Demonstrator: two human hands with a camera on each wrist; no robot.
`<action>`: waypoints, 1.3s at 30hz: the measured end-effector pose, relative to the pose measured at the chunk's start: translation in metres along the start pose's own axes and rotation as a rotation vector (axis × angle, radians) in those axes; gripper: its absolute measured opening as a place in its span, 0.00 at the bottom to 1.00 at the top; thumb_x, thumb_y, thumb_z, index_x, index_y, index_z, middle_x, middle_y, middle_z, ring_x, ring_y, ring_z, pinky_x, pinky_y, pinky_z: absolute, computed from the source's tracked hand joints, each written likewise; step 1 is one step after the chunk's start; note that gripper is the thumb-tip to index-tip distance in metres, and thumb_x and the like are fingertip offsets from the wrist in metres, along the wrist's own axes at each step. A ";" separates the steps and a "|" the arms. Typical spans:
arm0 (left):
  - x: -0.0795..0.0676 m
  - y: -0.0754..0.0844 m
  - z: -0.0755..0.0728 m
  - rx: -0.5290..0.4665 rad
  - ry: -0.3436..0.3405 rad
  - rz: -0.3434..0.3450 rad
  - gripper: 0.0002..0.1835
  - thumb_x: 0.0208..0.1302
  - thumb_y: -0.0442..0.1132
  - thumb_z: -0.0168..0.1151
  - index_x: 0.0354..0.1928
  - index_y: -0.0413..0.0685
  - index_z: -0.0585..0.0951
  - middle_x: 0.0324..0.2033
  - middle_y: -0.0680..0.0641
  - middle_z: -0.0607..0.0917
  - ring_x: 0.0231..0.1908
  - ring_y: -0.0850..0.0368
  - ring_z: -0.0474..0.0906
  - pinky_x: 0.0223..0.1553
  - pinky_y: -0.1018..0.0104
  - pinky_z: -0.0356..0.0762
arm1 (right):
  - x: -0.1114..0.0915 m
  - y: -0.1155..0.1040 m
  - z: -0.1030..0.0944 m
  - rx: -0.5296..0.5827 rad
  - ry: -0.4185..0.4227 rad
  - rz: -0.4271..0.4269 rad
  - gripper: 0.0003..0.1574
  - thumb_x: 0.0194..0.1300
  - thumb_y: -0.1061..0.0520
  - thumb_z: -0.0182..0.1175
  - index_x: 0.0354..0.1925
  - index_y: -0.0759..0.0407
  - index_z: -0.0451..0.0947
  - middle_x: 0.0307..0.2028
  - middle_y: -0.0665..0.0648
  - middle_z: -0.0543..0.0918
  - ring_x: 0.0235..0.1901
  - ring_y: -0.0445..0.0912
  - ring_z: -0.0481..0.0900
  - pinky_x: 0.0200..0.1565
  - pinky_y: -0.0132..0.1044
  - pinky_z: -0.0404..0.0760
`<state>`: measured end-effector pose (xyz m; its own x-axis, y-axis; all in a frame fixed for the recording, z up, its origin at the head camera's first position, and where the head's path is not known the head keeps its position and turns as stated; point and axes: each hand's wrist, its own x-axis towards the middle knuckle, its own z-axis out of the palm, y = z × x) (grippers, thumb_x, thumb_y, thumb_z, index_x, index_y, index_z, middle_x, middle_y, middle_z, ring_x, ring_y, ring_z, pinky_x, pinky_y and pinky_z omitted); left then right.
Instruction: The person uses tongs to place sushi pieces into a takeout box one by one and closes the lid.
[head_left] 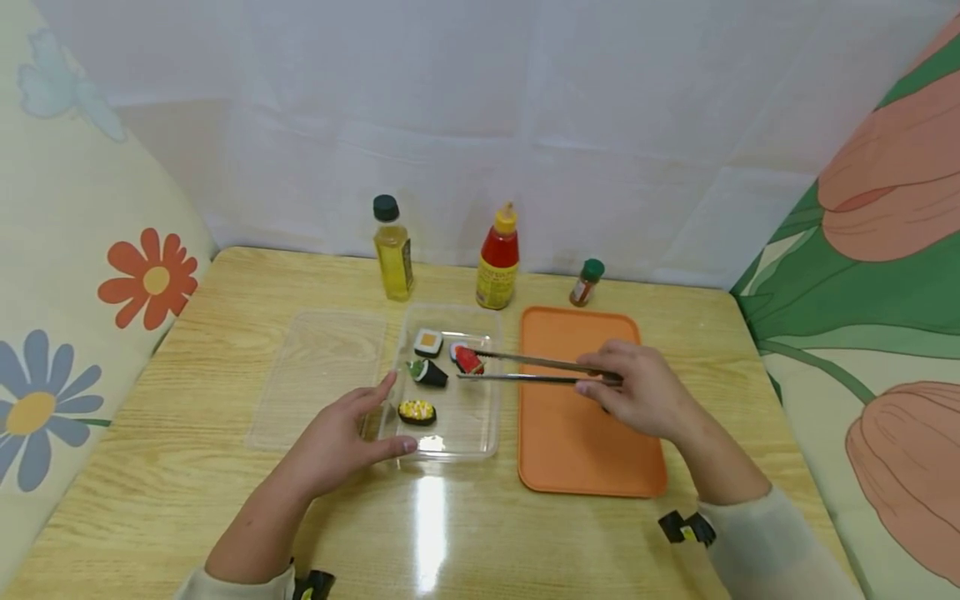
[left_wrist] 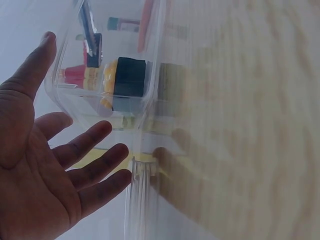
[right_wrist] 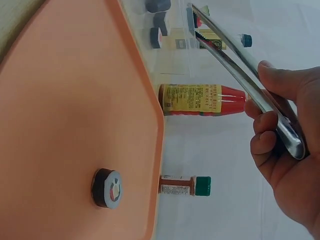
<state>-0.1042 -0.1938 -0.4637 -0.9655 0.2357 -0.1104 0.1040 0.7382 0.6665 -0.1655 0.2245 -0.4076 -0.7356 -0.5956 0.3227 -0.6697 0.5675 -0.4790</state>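
Observation:
My right hand (head_left: 637, 387) grips metal tongs (head_left: 536, 362), whose tips reach into a clear plastic container (head_left: 480, 442). A red-topped sushi piece (head_left: 469, 360) is between the tips, above or on the container's floor; I cannot tell which. Also inside are a white-rimmed roll with an orange centre (head_left: 428, 342), a dark cone-shaped hand roll (head_left: 429, 373) and a yellow-topped sushi (head_left: 417, 412); part of another roll shows behind the red piece. My left hand (head_left: 341, 442) is at the container's left front corner, fingers spread and extended, as the left wrist view (left_wrist: 45, 165) also shows.
An orange tray (head_left: 570, 450) lies right of the container, with a black-wrapped roll (right_wrist: 106, 188) on it. Left is a flat clear lid (head_left: 318, 375). Behind stand an oil bottle (head_left: 393, 258), a red sauce bottle (head_left: 498, 262) and a green-capped spice jar (head_left: 586, 283).

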 end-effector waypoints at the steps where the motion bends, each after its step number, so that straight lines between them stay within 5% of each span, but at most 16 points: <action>1: 0.000 0.000 0.000 0.001 -0.001 0.000 0.59 0.54 0.75 0.69 0.82 0.54 0.59 0.70 0.30 0.72 0.68 0.26 0.68 0.65 0.29 0.67 | 0.002 0.000 -0.001 0.004 -0.010 -0.002 0.16 0.66 0.57 0.73 0.51 0.60 0.88 0.33 0.47 0.80 0.22 0.35 0.70 0.22 0.32 0.73; 18: -0.001 0.002 -0.001 0.009 -0.008 -0.008 0.59 0.55 0.73 0.70 0.82 0.55 0.58 0.71 0.30 0.70 0.68 0.26 0.67 0.65 0.29 0.66 | 0.053 -0.007 -0.024 -0.132 -0.245 -0.058 0.16 0.70 0.52 0.70 0.52 0.59 0.88 0.38 0.51 0.85 0.29 0.37 0.75 0.34 0.38 0.78; 39: 0.000 0.001 0.000 0.008 0.006 0.009 0.60 0.54 0.75 0.69 0.82 0.53 0.59 0.69 0.29 0.72 0.68 0.26 0.68 0.66 0.29 0.66 | 0.101 -0.032 -0.019 -0.334 -0.437 -0.033 0.09 0.70 0.51 0.70 0.46 0.52 0.89 0.36 0.49 0.82 0.37 0.44 0.80 0.40 0.43 0.83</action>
<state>-0.1039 -0.1930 -0.4626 -0.9660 0.2386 -0.0996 0.1149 0.7412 0.6613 -0.2202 0.1573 -0.3441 -0.6503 -0.7565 -0.0694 -0.7402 0.6515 -0.1660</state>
